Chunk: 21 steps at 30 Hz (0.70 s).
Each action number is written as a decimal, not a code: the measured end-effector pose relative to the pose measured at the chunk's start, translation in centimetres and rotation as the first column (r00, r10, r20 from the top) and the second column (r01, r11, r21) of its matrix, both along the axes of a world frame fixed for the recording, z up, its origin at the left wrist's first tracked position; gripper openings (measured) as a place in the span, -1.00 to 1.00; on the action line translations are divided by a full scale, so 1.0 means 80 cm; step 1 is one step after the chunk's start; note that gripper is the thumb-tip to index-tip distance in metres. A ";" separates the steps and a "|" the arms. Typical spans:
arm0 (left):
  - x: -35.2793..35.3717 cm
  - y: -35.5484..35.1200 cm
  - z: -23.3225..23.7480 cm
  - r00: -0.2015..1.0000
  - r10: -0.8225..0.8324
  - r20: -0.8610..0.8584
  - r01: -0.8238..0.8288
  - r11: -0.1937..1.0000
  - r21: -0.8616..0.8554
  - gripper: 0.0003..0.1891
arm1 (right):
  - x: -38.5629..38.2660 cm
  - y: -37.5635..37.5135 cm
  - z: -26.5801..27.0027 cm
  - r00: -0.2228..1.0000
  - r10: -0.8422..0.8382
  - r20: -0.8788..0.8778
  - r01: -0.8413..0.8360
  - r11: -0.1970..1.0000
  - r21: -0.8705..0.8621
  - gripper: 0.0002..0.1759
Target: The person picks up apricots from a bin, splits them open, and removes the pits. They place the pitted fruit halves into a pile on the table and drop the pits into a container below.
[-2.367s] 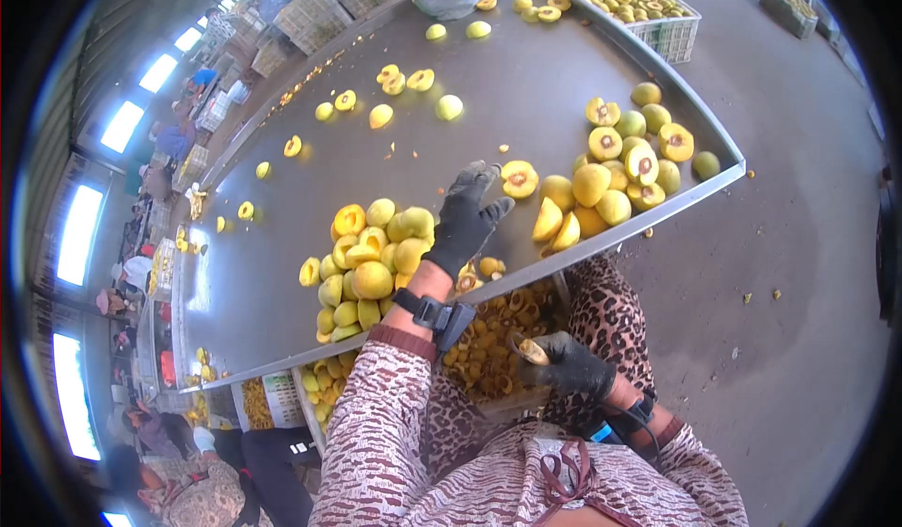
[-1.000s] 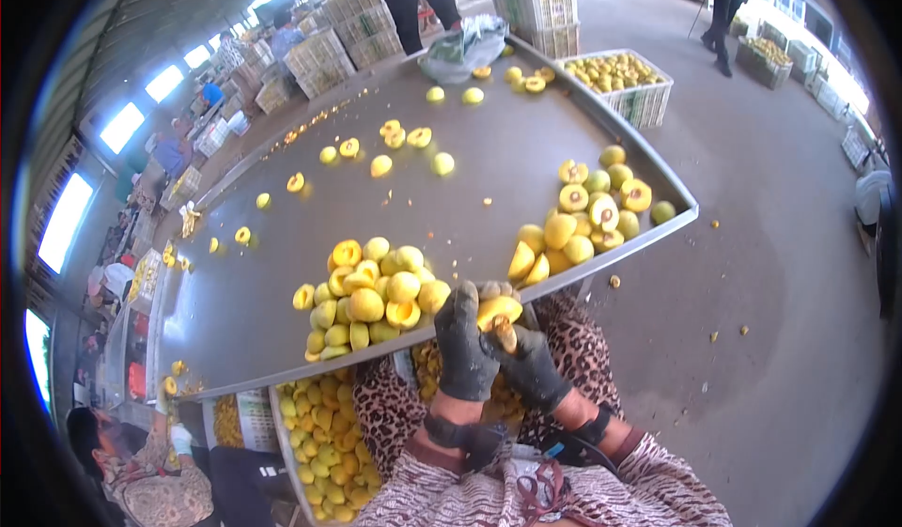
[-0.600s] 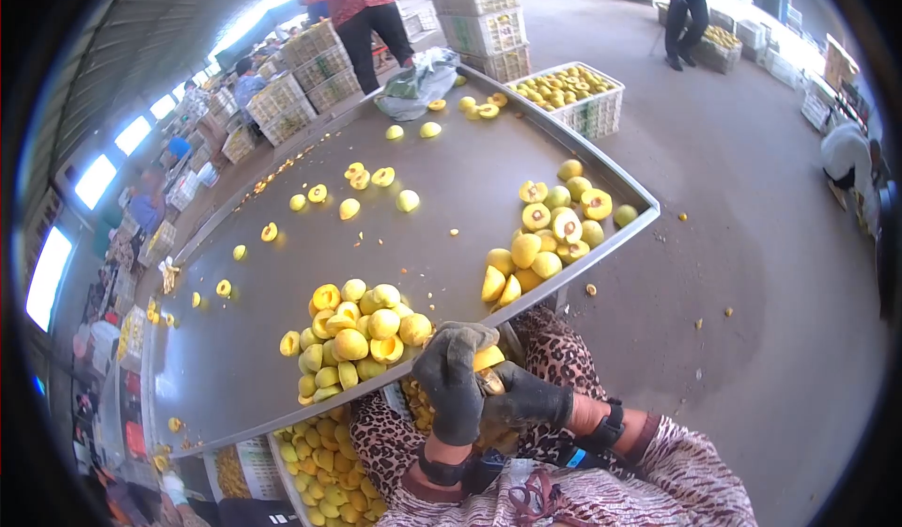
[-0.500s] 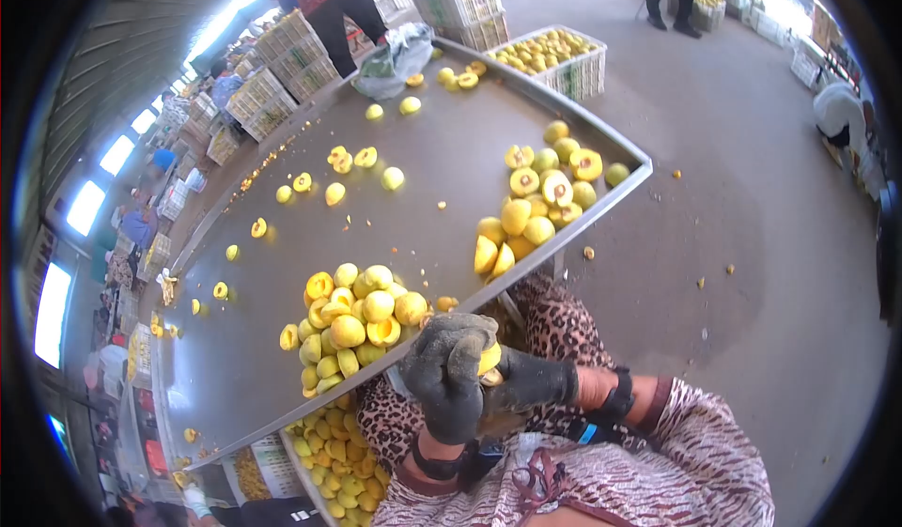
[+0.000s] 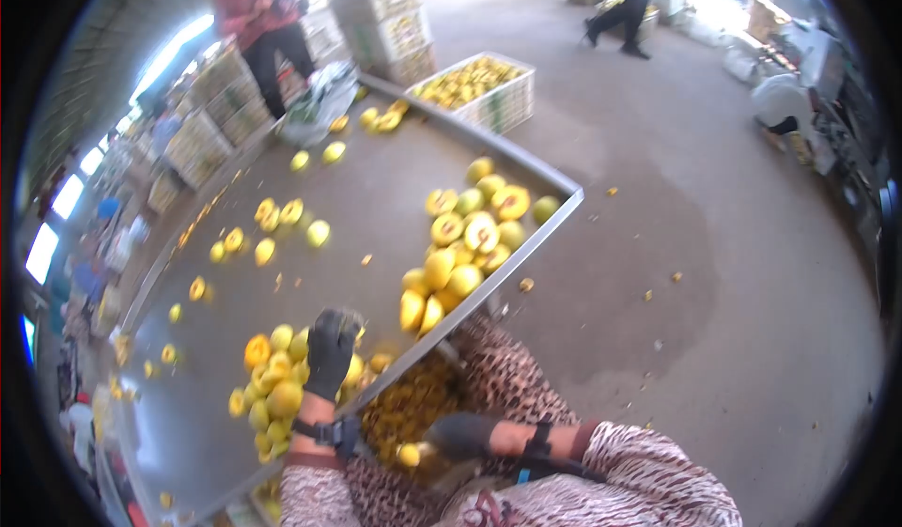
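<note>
My left hand (image 5: 333, 353), in a dark glove, is over the table at the right side of a pile of yellow peaches and halves (image 5: 285, 398). Its fingers bend away from me and are smeared by motion; a bit of yellow shows beside them. Lower down, my gloved right hand (image 5: 462, 436) is closed above my lap, fingers pointing left. A yellow peach piece (image 5: 408, 455) shows just past its fingertips. What this hand grips I cannot tell. Below the table edge, between my hands, lies a mass of brownish-yellow pieces (image 5: 413, 405).
The metal table (image 5: 357, 208) has a raised rim. Another peach group (image 5: 460, 245), some halves showing pits, lies by its right corner. Beyond stand a full white crate (image 5: 507, 102), a plastic bag (image 5: 324, 104) and stacked crates (image 5: 385, 24). A person in red (image 5: 258, 10) stands at the far end.
My hands were together around a yellow peach and have parted: the left moved out over the pile, the right down to my lap. The view has shifted right, and the pieces below the edge are uncovered.
</note>
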<state>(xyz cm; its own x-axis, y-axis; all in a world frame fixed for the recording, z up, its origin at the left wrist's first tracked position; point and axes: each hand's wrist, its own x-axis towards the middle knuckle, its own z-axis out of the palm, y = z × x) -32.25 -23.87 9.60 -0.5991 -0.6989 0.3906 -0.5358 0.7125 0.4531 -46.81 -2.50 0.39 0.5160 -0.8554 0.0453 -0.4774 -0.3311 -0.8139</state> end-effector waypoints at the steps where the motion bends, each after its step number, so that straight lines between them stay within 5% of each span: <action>1: 0.004 -0.016 -0.019 0.970 -0.053 0.237 0.038 0.997 0.066 -0.74 | 0.000 0.005 -0.009 0.998 -0.054 0.040 0.052 0.997 0.050 -0.86; 2: 0.027 -0.054 -0.074 0.860 -0.161 0.484 0.100 0.984 0.150 -0.66 | -0.002 0.006 -0.010 0.990 -0.098 0.099 0.088 0.991 0.103 -0.87; 3: 0.030 -0.065 -0.085 0.798 -0.244 0.551 0.224 0.969 0.104 -0.66 | -0.013 0.003 -0.001 0.989 -0.121 0.083 0.114 0.989 0.090 -0.87; 4: 0.017 -0.057 -0.051 0.755 -0.287 0.590 0.185 0.956 0.229 -0.62 | -0.021 0.003 0.010 0.993 -0.093 0.070 0.082 0.985 0.154 -0.86; 5: 0.003 -0.050 -0.025 0.748 -0.232 0.621 0.156 0.972 0.175 -0.61 | -0.025 0.004 0.017 0.996 -0.058 0.065 0.042 0.974 0.224 -0.85; 6: -0.014 -0.041 -0.004 0.742 -0.173 0.648 0.122 0.985 0.122 -0.60 | -0.030 0.005 0.024 0.996 -0.064 0.058 0.050 0.974 0.220 -0.85; 8: -0.069 -0.003 0.028 0.899 -0.084 0.430 0.219 0.937 -0.273 -0.56 | -0.038 0.003 0.033 0.958 -0.136 0.251 0.063 0.958 0.279 -0.85; 9: -0.083 0.002 0.019 0.900 -0.087 0.427 0.223 0.934 -0.278 -0.56 | -0.036 0.001 0.031 0.959 -0.140 0.248 0.069 0.959 0.275 -0.85; 11: -0.107 0.003 -0.010 0.774 -0.375 0.509 0.459 0.887 -0.044 -0.53 | -0.033 0.000 0.026 0.919 -0.201 0.340 0.116 0.960 0.253 -0.81; 16: -0.104 0.022 0.007 0.694 -0.371 0.617 0.439 0.897 0.045 -0.56 | -0.039 0.021 0.021 0.834 -0.469 0.289 0.402 0.877 0.263 -0.67; 18: -0.093 0.038 0.015 0.639 -0.160 0.753 0.198 0.979 0.041 -0.58 | -0.039 0.019 -0.004 0.833 -0.537 0.130 0.542 0.840 -0.006 -0.71; 20: -0.062 0.017 -0.031 0.846 -0.073 0.529 0.103 0.994 -0.026 -0.64 | -0.045 0.027 0.062 0.722 -0.640 0.262 0.668 0.743 -0.027 -0.75; 21: -0.046 0.004 -0.047 0.974 -0.098 0.205 0.044 0.967 0.252 -0.68 | -0.042 0.028 0.082 0.688 -0.636 0.348 0.692 0.720 -0.051 -0.75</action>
<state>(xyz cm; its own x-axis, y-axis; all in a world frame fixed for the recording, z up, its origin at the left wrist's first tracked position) -35.95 -23.58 5.87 -0.7015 -0.7092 0.0700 -0.5914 0.6341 0.4981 -50.21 -0.26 6.94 -0.2465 -0.9321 0.2655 -0.3797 -0.1591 -0.9113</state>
